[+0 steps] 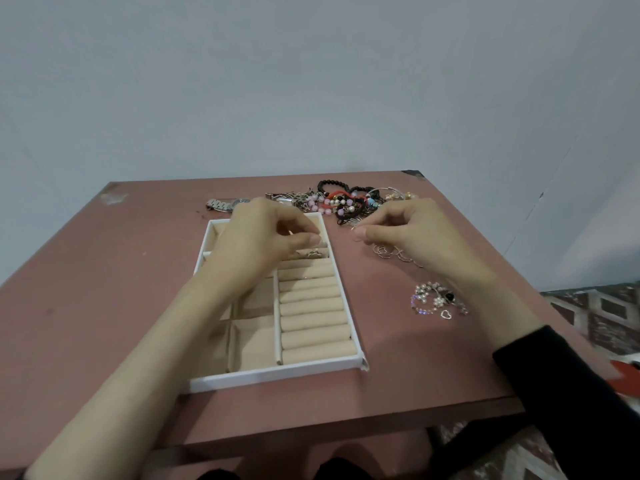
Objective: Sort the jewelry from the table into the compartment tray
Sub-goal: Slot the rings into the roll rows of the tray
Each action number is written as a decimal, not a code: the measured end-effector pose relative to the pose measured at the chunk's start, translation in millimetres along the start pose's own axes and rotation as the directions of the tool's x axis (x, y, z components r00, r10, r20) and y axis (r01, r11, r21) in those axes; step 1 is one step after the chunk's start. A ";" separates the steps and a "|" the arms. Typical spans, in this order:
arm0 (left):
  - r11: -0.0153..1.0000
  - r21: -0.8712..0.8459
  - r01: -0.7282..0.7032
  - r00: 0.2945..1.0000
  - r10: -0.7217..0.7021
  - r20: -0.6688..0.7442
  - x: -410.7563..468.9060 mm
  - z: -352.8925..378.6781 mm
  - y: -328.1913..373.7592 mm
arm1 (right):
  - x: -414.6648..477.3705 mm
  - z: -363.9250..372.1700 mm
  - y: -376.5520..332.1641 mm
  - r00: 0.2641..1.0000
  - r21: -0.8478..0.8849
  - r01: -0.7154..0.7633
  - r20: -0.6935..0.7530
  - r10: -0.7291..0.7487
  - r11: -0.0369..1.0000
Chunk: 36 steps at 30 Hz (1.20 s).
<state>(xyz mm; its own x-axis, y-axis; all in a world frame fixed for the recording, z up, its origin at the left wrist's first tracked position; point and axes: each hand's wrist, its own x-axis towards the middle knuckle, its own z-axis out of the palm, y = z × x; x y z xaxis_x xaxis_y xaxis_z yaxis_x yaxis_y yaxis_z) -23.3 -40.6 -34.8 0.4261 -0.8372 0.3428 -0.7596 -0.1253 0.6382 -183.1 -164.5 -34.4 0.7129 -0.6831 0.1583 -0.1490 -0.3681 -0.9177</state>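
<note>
Here, scuffed pinkish table (pixel 104 289) vs. pale grey wall (pixel 311 81).

Both my hands reach forward, palms down, fingers curled into pinches.
My left hand (pixel 266 233), on a bare forearm (pixel 156 341), curls its fingers down to meet the thumb. My right hand (pixel 410 230), its black sleeve (pixel 571 393) ending mid-forearm, brings thumb to forefinger; what either pinches is too small to tell.
</note>
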 end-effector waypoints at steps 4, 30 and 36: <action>0.994 -0.100 0.048 0.993 -0.058 -0.098 -15.1 -13.3 -20.1 | -6.2 29.1 0.9 0.995 0.020 0.089 0.043 -0.090 0.996; 0.992 -0.123 0.032 0.991 -0.047 -0.122 -24.4 -13.6 -25.9 | -5.7 35.5 6.1 0.964 -0.294 0.255 0.151 -0.218 0.921; 0.992 -0.125 0.032 0.992 -0.046 -0.114 -24.1 -13.8 -26.3 | -3.6 36.4 8.7 0.971 -0.253 0.215 0.161 -0.178 0.943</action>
<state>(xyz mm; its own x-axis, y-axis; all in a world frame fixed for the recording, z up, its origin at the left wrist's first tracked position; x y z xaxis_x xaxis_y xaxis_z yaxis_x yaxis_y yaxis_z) -6.8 -9.7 -50.3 0.5139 -0.7643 0.3896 -0.6786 -0.0844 0.7296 -162.1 -142.3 -56.2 0.8288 -0.4962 0.2585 -0.1605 -0.6534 -0.7398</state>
